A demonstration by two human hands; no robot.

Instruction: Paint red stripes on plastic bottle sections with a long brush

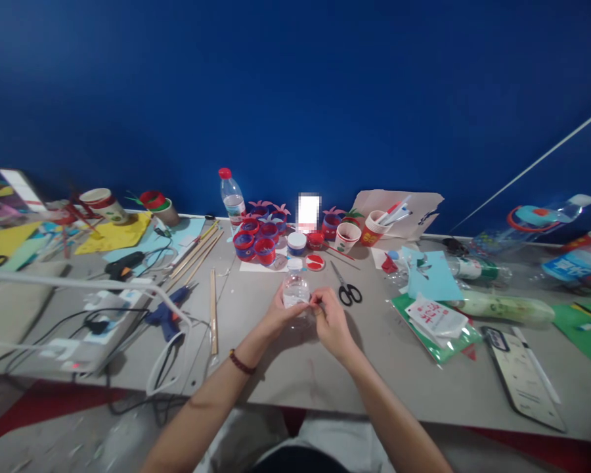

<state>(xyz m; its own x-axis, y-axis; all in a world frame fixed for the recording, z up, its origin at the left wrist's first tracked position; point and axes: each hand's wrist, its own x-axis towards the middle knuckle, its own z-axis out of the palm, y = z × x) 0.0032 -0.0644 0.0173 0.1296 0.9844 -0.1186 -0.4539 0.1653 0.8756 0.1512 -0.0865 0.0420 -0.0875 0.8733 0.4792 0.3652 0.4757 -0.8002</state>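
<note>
A small clear plastic bottle point(297, 287) with a white cap stands upright near the middle of the table, held around its left side by my left hand point(282, 312). My right hand point(329, 316) is closed in a pinch against the bottle's right side. What lies between those fingertips is too small to make out. Black-handled scissors point(349, 293) lie just right of my right hand. Behind the bottle are a white-lidded paint jar point(296, 244), a red-painted round piece point(315, 262) and several red and purple painted cups point(264, 249).
At left are a blue glue gun point(166, 314), a power strip point(111, 328) with loose cables, and wooden sticks point(197, 253). A phone point(522, 378), a green packet point(433, 335) and plastic bottles point(477, 268) lie at right. A blue wall point(295, 98) rises behind.
</note>
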